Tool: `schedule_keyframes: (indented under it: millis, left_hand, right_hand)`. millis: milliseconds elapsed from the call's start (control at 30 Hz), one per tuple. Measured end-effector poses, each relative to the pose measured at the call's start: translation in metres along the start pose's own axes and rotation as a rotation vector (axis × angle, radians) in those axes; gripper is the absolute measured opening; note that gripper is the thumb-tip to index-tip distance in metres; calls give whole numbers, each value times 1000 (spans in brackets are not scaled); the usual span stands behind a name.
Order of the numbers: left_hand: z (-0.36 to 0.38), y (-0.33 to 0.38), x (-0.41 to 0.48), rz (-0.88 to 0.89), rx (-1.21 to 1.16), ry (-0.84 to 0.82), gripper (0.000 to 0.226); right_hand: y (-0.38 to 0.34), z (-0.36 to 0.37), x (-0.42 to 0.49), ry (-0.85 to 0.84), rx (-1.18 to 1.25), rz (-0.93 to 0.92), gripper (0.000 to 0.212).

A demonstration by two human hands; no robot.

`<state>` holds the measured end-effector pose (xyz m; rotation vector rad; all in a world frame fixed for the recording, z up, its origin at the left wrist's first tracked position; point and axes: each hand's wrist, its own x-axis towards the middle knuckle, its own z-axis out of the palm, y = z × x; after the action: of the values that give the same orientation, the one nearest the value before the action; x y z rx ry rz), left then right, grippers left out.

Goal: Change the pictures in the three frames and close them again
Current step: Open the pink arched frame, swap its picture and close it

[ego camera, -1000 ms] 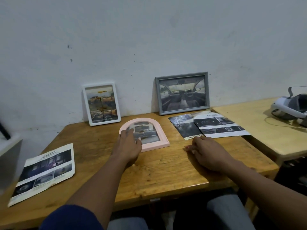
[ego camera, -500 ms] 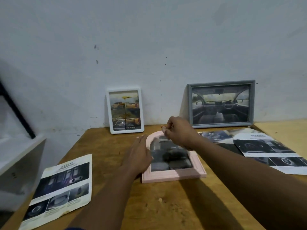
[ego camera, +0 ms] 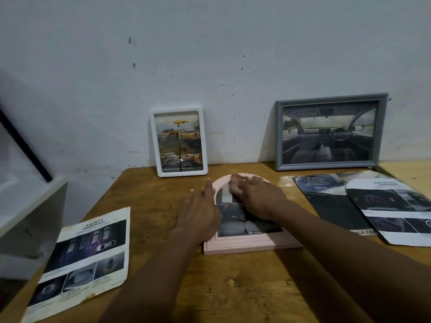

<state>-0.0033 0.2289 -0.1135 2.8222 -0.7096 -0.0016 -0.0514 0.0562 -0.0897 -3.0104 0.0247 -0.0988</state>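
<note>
Little looks done yet — the pink frame (ego camera: 245, 243) lies face up on the bench (ego camera: 233, 287), left hand (ego camera: 200, 213) flat beside it with fingers spread, right hand (ego camera: 258, 197) curled at its arched top, perhaps gripping it — white frame (ego camera: 179, 142) and grey frame (ego camera: 328, 131) lean untouched.

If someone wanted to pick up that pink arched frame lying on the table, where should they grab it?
Probably by the straight bottom edge of the pink arched frame, from the near side: it lies flat, and that edge is bare, while both hands cover its upper part.
</note>
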Motion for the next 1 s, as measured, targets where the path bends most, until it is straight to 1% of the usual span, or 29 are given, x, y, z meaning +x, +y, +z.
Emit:
schedule_keyframes:
  millis: [100, 200, 233, 333, 367, 433, 500, 600, 667, 767, 800, 867, 900, 933, 1000]
  left_hand:
    - [5, 0, 3, -20, -12, 0, 70]
    - [7, -3, 5, -45, -104, 10, 66]
    - [6, -5, 6, -48, -144, 20, 64]
    - [2, -10, 7, -48, -223, 3, 59]
    - [2, -10, 7, -41, -218, -6, 60]
    - [3, -10, 2, -25, -174, -1, 61]
    - [6, -9, -2, -8, -151, 4, 61]
    - [5, -8, -4, 18, -127, -3, 63]
    - [5, -8, -4, 18, -136, -2, 63]
    - [7, -8, -3, 0, -153, 2, 64]
    - [8, -7, -3, -4, -159, 4, 64]
    - [8, -7, -3, -7, -179, 4, 63]
    - [8, -7, -3, -6, -190, 4, 63]
    - [7, -8, -3, -3, -197, 3, 62]
    - [8, -9, -4, 3, -199, 4, 62]
  right_hand:
    - [-13, 1, -19, -22, -66, 109, 46]
    - [-32, 19, -20, -2, 28, 191, 54]
    - [-39, 25, -18, 23, 86, 176, 54]
    - [-52, 31, -13, 71, 263, 31, 51]
    - [-50, 28, -13, 45, 314, -2, 53]
    - [-31, 21, -16, -63, 362, -57, 53]
    - [-2, 12, -23, -158, 340, -89, 49]
    - [22, 3, -38, -199, 240, 3, 48]
    - [8, 8, -50, -136, 189, 78, 46]
    - [-40, 23, -62, 4, 195, 162, 44]
    - [-55, 27, -61, 28, 192, 156, 44]
    - [-74, 32, -56, 72, 198, 78, 44]
    - [-75, 31, -55, 62, 219, 43, 43]
    - [-70, 26, -56, 28, 237, 14, 43]
    - [-44, 14, -62, -107, 265, -50, 48]
